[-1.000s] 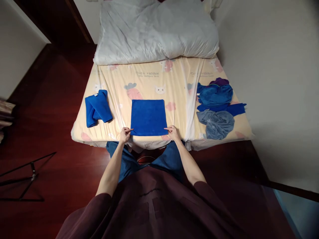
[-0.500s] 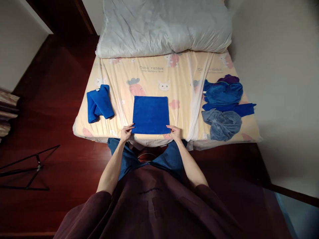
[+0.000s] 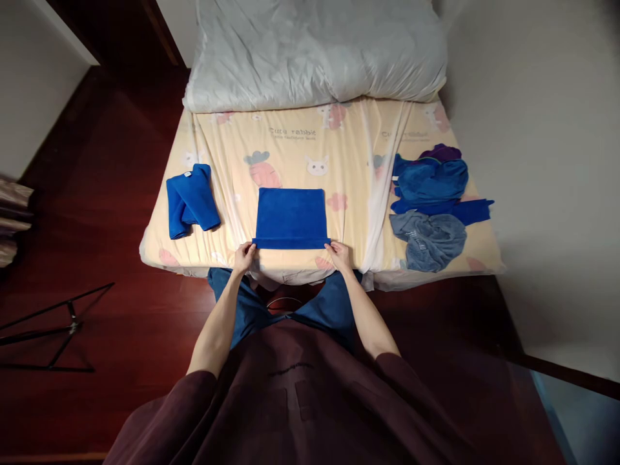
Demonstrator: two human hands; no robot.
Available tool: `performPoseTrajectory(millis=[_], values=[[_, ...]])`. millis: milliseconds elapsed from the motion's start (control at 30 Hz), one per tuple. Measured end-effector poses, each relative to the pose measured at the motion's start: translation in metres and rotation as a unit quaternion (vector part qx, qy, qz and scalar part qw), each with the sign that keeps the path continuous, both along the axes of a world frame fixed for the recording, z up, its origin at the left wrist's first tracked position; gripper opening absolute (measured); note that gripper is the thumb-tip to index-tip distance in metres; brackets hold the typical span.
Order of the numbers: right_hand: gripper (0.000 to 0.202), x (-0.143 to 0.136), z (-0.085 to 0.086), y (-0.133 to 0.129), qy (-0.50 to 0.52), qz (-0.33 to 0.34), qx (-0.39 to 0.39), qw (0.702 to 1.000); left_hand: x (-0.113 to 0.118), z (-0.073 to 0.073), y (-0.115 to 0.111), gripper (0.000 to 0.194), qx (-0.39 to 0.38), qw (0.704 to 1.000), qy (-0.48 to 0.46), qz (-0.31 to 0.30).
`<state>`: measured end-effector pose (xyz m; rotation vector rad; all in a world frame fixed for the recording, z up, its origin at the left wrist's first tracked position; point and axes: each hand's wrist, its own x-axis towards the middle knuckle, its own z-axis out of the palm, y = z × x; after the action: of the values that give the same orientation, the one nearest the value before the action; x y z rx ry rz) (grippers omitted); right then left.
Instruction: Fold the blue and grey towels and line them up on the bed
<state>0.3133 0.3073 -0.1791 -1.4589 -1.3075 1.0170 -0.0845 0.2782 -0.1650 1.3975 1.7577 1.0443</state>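
Left hand: my left hand (image 3: 245, 256) is nearly closed, thumb and fingers pinching the left end of the turned-up strip.
Right hand: my right hand (image 3: 338, 255) is in a similar pinch at the right end, other fingers loosely curled.
Blue cloth: the flat, rectangular blue fabric cloth (image 3: 291, 214) lies near the front edge of the bed, between my hands, narrow near edge turned up.
Strip risk: could go crooked if one hand pulls or lifts more than the other; might flop open if a pinch slips, since soft fabric probably won't hold a crease.
Sheet risk: wrinkles in the yellow printed bed sheet (image 3: 290, 169) could bunch under the cloth if I drag it.
Edge risk: a strong pull towards me might bring the cloth over the front edge.
Containers: no box, basket or tray that I can make out, so no contents to list.
Left side: two folded blue fabric pieces (image 3: 194, 199), overlapping, pale tag on top.
Right side: crumpled blue and purple fabric pile (image 3: 431, 179), rumpled grey-blue cloth (image 3: 429, 240) just in front.
Far end: thick pale grey quilt (image 3: 314, 55), across the bed.
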Motion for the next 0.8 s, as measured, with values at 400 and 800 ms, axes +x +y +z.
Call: performPoseTrajectory(millis=[400,800], values=[[0.053,-0.007,-0.011,0.007,-0.005,-0.068,-0.005,0.998,0.005,-0.004,-0.001,0.039,0.009,0.999,-0.006,0.047],[0.046,-0.014,-0.005,0.007,0.03,-0.113,-0.027,0.993,0.009,0.003,-0.002,0.039,0.006,0.999,-0.013,0.051]])
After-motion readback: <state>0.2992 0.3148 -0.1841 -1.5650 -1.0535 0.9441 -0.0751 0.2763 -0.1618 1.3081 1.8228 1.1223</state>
